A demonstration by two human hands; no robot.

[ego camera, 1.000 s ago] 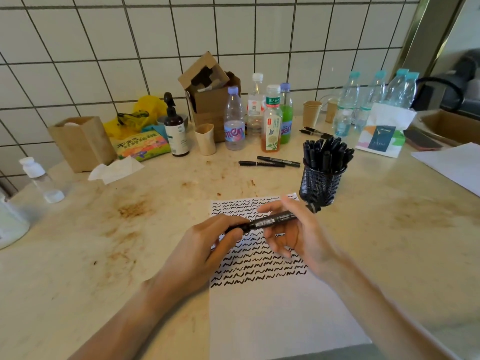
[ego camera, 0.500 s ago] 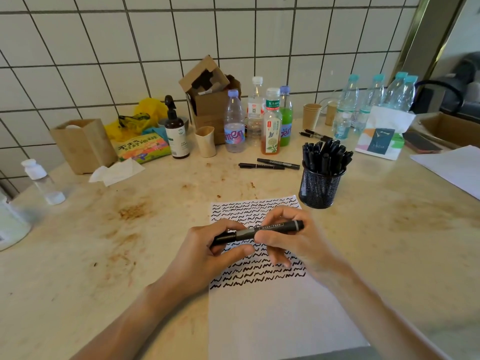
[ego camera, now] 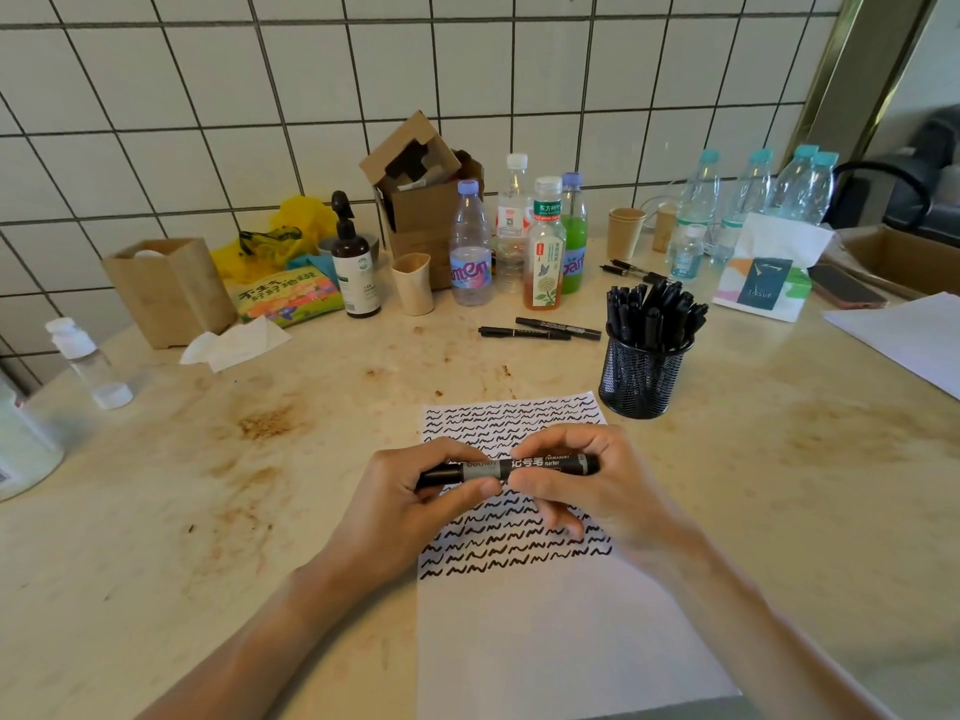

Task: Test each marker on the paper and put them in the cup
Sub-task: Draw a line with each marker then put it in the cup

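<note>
I'm holding one black marker point(ego camera: 506, 469) level over the paper point(ego camera: 545, 641) with both hands: my left hand point(ego camera: 410, 506) is pinching its left end between thumb and fingers, my right hand point(ego camera: 582, 485) is gripping the right half with curled fingers. Wavy test lines are covering the far half of the paper under my hands. The mesh cup point(ego camera: 641, 379), already packed with markers, is sitting just past the paper's far right corner. Two loose markers point(ego camera: 540, 330) are lying further back, left of the cup.
</note>
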